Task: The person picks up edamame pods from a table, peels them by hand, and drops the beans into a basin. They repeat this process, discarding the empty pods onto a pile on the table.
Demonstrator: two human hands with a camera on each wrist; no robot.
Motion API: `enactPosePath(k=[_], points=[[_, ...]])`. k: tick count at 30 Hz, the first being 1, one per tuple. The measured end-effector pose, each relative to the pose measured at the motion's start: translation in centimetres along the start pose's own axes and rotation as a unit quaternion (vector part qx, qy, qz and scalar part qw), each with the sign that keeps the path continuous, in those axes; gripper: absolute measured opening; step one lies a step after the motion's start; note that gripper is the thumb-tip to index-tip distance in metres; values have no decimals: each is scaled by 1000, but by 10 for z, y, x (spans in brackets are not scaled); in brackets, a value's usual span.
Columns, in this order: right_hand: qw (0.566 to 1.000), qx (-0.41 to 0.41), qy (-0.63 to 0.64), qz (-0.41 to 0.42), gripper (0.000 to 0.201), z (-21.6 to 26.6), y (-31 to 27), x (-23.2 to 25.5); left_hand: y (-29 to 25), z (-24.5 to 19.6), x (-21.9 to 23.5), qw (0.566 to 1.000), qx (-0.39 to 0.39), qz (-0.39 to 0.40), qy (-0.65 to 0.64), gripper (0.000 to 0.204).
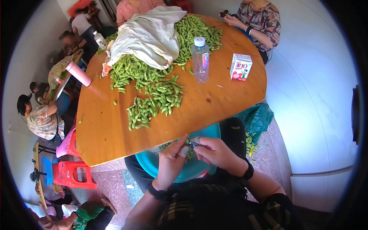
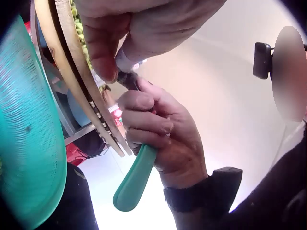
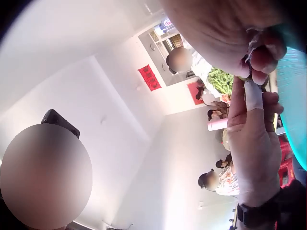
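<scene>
In the head view my left hand (image 1: 171,160) and right hand (image 1: 219,153) meet over a teal basin (image 1: 147,163) at the table edge. My right hand curls round a tool with a green handle (image 2: 135,181) and a dark head (image 2: 127,80). The tool's head sits right at the left fingertips. My left hand, white wrapping (image 3: 253,96) on its thumb, pinches a small green pod (image 1: 187,141) mostly hidden by the fingers. Some green pieces lie in the basin below. Green soybean pods (image 1: 155,103) are spread on the table ahead.
A wooden table (image 1: 214,101) bears a large pod heap (image 1: 130,73) under a white cloth (image 1: 147,36), a plastic bottle (image 1: 201,61), a drink carton (image 1: 241,67) and a pink tumbler (image 1: 79,74). A green sack (image 1: 255,120) and red stool (image 1: 74,174) stand beside it. Other people sit around.
</scene>
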State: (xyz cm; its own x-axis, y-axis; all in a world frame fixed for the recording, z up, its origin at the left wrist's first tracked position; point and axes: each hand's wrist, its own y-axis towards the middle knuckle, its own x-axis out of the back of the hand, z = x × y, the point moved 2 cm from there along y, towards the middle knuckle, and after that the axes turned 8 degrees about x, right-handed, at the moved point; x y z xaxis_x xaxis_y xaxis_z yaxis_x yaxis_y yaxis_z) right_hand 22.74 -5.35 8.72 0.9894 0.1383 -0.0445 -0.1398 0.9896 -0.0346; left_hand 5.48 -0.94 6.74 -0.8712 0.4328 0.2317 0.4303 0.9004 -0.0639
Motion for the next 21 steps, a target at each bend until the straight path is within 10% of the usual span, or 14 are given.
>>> enactPosePath(k=[12,21], points=[[991,12,111,-75,11,-37,-7,-17,-8,8,-14,959,-164,-85,217,40],[950,-156,267,-34,8,-52,-3,-12,0,43,-5,999,-2,2,47,32]])
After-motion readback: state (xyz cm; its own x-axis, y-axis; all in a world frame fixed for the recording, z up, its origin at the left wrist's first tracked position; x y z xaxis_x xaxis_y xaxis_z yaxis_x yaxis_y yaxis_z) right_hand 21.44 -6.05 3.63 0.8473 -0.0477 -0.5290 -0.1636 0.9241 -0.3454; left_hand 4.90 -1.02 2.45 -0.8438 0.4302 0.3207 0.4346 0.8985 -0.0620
